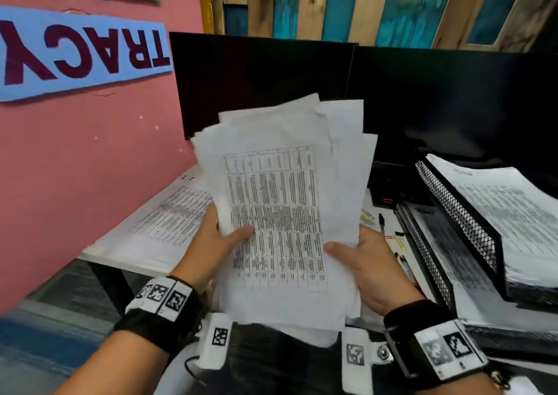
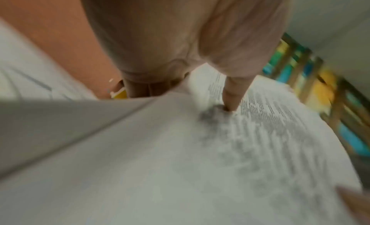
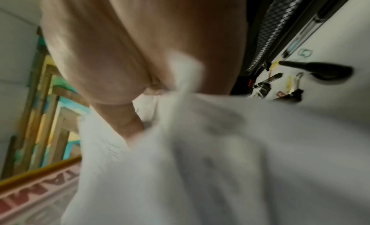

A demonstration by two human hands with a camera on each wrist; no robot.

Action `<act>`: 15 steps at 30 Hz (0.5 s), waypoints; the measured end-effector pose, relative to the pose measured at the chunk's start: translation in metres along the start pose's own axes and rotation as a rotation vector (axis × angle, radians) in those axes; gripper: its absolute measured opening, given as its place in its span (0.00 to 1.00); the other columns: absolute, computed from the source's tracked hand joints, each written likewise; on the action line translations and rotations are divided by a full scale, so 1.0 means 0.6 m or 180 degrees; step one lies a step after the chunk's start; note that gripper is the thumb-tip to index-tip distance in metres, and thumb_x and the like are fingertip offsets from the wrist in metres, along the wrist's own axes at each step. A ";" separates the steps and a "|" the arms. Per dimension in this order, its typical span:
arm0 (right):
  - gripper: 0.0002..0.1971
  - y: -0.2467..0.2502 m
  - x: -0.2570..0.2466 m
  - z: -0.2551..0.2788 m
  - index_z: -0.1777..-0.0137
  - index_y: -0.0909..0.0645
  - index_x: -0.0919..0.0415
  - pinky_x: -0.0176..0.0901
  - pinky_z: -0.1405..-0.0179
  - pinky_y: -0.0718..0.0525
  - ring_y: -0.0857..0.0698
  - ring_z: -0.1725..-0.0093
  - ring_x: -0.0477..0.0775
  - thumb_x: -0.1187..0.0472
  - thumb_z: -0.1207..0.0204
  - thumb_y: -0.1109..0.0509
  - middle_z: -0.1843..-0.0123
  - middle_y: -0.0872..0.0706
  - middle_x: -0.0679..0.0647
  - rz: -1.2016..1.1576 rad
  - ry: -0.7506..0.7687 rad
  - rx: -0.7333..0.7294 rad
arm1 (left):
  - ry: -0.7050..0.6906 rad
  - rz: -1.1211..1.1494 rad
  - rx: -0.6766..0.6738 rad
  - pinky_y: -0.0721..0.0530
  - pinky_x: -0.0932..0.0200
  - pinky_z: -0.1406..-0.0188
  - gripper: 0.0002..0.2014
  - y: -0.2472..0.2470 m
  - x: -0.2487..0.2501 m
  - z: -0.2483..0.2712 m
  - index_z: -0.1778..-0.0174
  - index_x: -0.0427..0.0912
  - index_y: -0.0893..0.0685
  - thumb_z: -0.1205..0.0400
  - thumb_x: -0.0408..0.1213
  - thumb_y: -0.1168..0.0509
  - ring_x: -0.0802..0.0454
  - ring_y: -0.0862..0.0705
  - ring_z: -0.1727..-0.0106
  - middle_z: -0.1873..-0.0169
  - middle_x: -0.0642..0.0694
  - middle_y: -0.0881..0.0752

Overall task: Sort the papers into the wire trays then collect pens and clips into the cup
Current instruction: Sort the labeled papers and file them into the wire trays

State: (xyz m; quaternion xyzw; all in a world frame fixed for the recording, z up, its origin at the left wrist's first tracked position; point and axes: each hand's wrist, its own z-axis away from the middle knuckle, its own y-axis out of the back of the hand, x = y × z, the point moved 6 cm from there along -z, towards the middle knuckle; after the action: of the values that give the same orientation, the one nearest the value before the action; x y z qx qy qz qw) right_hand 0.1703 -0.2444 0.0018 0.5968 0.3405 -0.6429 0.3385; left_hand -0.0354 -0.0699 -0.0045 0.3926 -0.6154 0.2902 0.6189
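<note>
A loose sheaf of printed papers (image 1: pixel 280 201) is held up in front of me above the desk, fanned at the top. My left hand (image 1: pixel 220 237) grips its left edge, thumb on the top sheet (image 2: pixel 230 101) and fingers behind. My right hand (image 1: pixel 359 261) grips the lower right edge (image 3: pixel 200 133), thumb on the front. Black wire trays (image 1: pixel 453 213) stand at the right, the upper one holding a stack of paper (image 1: pixel 513 213). A black pen (image 1: pixel 382 222) and coloured clips (image 1: pixel 367 218) lie on the desk between the sheaf and the trays. No cup is in view.
More printed sheets (image 1: pixel 169 213) lie on the white desk (image 1: pixel 120 252) at the left, by a pink wall (image 1: pixel 90 153). Two dark monitors (image 1: pixel 422 98) stand behind the sheaf. The right wrist view shows clips and a pen (image 3: pixel 320 70) beside the tray mesh (image 3: pixel 266 30).
</note>
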 end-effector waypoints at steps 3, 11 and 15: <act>0.06 -0.012 -0.016 -0.003 0.43 0.12 0.56 0.55 0.38 0.10 0.06 0.45 0.52 0.64 0.18 0.24 0.47 0.05 0.52 0.0556 0.0337 0.0444 | -0.0153 0.0480 0.0266 0.15 0.32 0.30 0.16 0.003 0.031 0.001 0.31 0.44 0.15 0.15 0.33 0.28 0.44 0.08 0.39 0.40 0.46 0.06; 0.14 -0.029 -0.110 -0.027 0.42 0.14 0.43 0.42 0.41 0.13 0.09 0.43 0.41 0.65 0.18 0.24 0.44 0.07 0.40 0.0477 0.1111 0.0878 | -0.1217 0.0432 0.0650 0.11 0.68 0.49 0.11 0.002 0.153 0.004 0.43 0.56 0.14 0.13 0.32 0.31 0.61 0.08 0.44 0.50 0.59 0.06; 0.19 -0.017 -0.097 -0.035 0.32 0.17 0.46 0.49 0.36 0.11 0.08 0.41 0.42 0.65 0.19 0.24 0.40 0.07 0.42 0.0366 0.0913 0.0876 | -0.1080 0.0441 0.0443 0.11 0.51 0.39 0.14 0.009 0.142 -0.012 0.36 0.55 0.15 0.16 0.37 0.26 0.55 0.08 0.40 0.43 0.53 0.06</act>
State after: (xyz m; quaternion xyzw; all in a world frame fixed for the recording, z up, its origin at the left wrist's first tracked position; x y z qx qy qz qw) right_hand 0.1765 -0.2192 0.0589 0.7413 0.2596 -0.5714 0.2379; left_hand -0.0298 -0.0716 0.0808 0.4344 -0.7149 0.3035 0.4562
